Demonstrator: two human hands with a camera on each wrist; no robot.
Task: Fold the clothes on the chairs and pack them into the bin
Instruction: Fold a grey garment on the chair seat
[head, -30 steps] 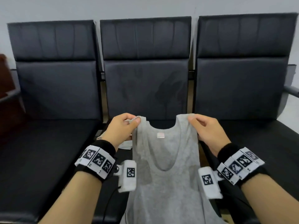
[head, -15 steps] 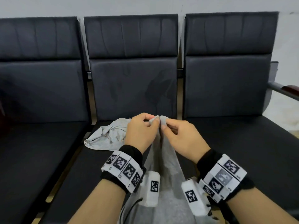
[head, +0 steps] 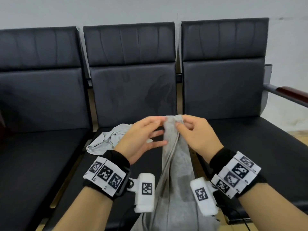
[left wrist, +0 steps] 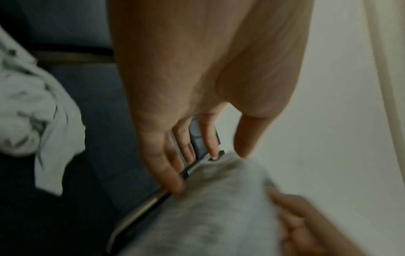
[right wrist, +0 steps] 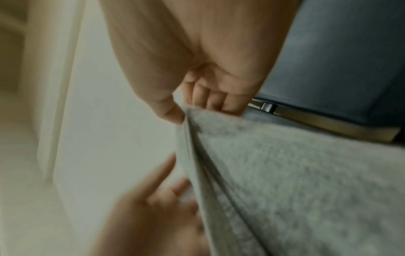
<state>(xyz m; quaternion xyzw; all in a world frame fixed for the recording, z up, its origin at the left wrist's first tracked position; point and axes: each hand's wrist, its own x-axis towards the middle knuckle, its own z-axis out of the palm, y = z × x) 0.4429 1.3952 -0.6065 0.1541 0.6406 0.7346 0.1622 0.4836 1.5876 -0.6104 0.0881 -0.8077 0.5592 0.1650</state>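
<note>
The right seat (head: 250,147) lay bare beside the hands, an armrest (head: 290,94) at its far edge. The head view alone showed a crumpled cloth (head: 106,140) on the middle seat; the right wrist view showed the thumb (right wrist: 171,110) pinching fabric. The grey top (head: 175,164), folded lengthwise, hung from the right hand (head: 198,137) above the seats; the left hand (head: 141,139) was spread, fingers straight.
</note>
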